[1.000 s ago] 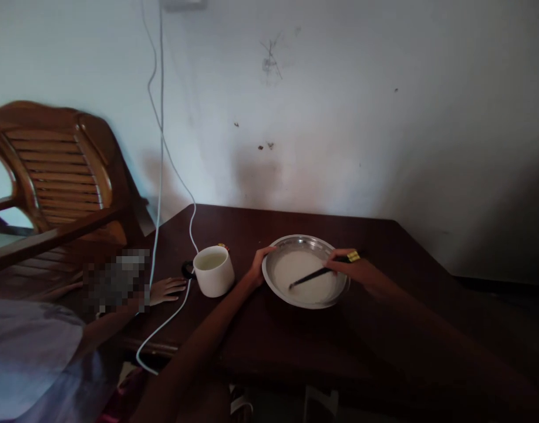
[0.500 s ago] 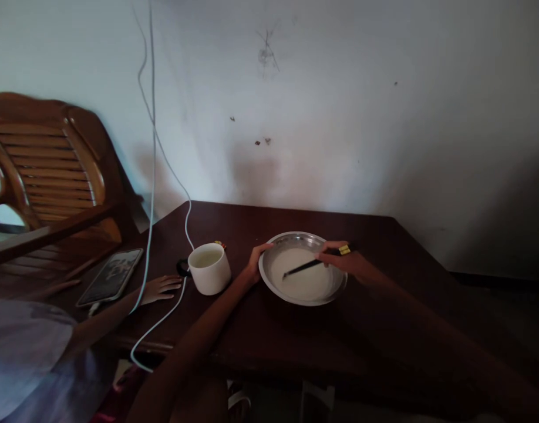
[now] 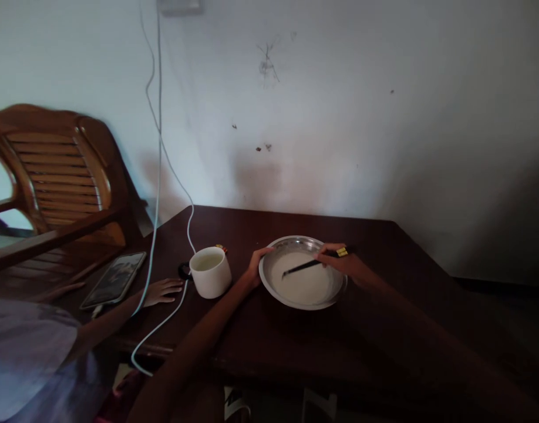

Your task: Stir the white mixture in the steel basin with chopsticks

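Observation:
A shallow metal bowl (image 3: 270, 285) holds a smooth off-white liquid (image 3: 305, 286). My left hand (image 3: 255, 265) grips its left rim, thumb and fingers closed on the edge. Over the bowl's right side, my right hand (image 3: 333, 258) is closed around black chopsticks (image 3: 303, 266) with gold-coloured ends, held close together. They slant down to the left, and their tips touch the liquid near the bowl's middle. To the left of my left forearm stands a white mug (image 3: 212, 279) with a dark handle and a pale liquid inside.
Another person's hand (image 3: 162, 291) lies flat beside the mug. A phone (image 3: 115, 281) is plugged into a white cable (image 3: 159, 325) crossing the dark table (image 3: 234, 226). A small red-yellow packet sits behind the mug. A wooden chair (image 3: 67, 170) stands left; the wall closes the back.
The view has tilted up slightly, so everything sits a little lower. Both hands keep their grips, and the chopsticks have barely shifted in the bowl.

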Demonstrator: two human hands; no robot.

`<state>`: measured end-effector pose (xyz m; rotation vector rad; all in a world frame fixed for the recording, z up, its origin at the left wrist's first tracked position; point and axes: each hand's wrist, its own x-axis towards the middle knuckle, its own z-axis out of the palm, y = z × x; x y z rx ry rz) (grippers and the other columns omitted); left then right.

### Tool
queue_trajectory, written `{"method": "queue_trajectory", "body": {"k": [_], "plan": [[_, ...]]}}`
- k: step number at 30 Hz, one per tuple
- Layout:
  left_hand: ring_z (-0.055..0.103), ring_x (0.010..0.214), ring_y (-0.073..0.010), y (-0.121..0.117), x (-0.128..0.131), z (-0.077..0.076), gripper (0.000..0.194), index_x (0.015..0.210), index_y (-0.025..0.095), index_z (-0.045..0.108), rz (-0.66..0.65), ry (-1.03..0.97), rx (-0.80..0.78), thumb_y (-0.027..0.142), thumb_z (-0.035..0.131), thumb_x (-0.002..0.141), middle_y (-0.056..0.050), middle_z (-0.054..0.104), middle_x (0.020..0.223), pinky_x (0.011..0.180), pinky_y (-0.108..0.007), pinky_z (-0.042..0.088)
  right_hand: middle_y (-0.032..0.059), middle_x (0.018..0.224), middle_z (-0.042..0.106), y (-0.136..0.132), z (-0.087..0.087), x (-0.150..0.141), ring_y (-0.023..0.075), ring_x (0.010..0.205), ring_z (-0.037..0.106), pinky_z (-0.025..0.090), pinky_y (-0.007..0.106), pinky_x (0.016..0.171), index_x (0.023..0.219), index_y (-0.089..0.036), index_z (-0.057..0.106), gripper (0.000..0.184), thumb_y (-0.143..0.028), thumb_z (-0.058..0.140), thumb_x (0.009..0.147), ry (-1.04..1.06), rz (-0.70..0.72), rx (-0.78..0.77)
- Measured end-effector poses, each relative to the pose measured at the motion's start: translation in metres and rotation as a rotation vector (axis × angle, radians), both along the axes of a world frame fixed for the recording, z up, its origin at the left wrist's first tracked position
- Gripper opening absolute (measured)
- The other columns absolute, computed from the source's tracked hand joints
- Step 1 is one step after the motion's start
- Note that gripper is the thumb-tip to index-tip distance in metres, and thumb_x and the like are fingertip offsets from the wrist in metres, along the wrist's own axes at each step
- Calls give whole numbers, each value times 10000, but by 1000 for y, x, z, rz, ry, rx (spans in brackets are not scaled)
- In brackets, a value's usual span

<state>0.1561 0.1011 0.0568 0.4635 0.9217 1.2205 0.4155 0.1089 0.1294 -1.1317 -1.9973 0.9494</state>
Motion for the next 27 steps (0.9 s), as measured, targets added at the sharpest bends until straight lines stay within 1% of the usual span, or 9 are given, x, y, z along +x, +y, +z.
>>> {"method": "queue_trajectory", "body": {"k": [3,8,11,14,16,19,22,24,27], "plan": [[699,739,-266,-2,1,1,285,952,70,766,-1,7,-19,256,639,777,-112,752,730,740,-343,510,15,614,622,13,-2,14,161,616,533,391,292,581,598,-218,611,342,-539,660,705,27,-126,66],[695,732,-263,-3,2,3,271,922,73,765,28,9,-35,265,625,792,-102,739,684,721,-331,501,2,572,605,-21,7,62,141,551,498,343,273,521,624,-218,633,324,-511,652,760,-119,-74,-8],[700,757,-275,-2,1,2,274,907,62,760,23,8,-33,267,637,772,-116,742,696,732,-337,505,1,570,604,-25,6,36,141,559,508,357,275,537,616,-217,626,325,-504,642,768,-99,32,-51],[706,780,-289,-2,0,2,283,909,60,758,0,16,-15,266,647,751,-125,748,720,748,-350,514,5,566,595,-4,1,5,148,575,509,365,284,555,580,-218,600,338,-519,635,730,-32,28,5],[709,791,-293,-3,1,3,294,928,67,759,-12,16,-2,268,655,741,-125,753,741,761,-357,518,6,582,595,8,0,7,154,590,514,364,286,559,587,-220,599,327,-517,636,719,-19,-36,69],[712,796,-298,-4,1,4,310,959,75,760,-4,17,1,267,646,743,-125,757,746,765,-360,520,6,600,602,0,2,43,158,606,531,377,284,565,611,-221,617,299,-490,644,737,-60,-117,137],[714,783,-299,-4,2,5,317,973,76,760,9,19,-13,265,626,757,-126,754,727,747,-360,522,1,580,610,-27,7,66,147,530,519,353,269,492,672,-226,648,290,-505,652,751,-121,-76,-12],[712,761,-297,-4,2,5,312,967,79,761,5,19,-21,270,625,761,-123,750,710,737,-362,524,0,570,614,-36,7,56,142,510,517,351,266,476,673,-223,645,305,-516,651,760,-107,-8,-91],[707,735,-284,-3,1,4,300,943,80,762,-4,25,-19,275,627,760,-119,748,705,733,-357,525,5,572,629,-21,2,20,152,571,554,397,278,545,637,-216,636,307,-502,654,748,-35,56,-49]]}}
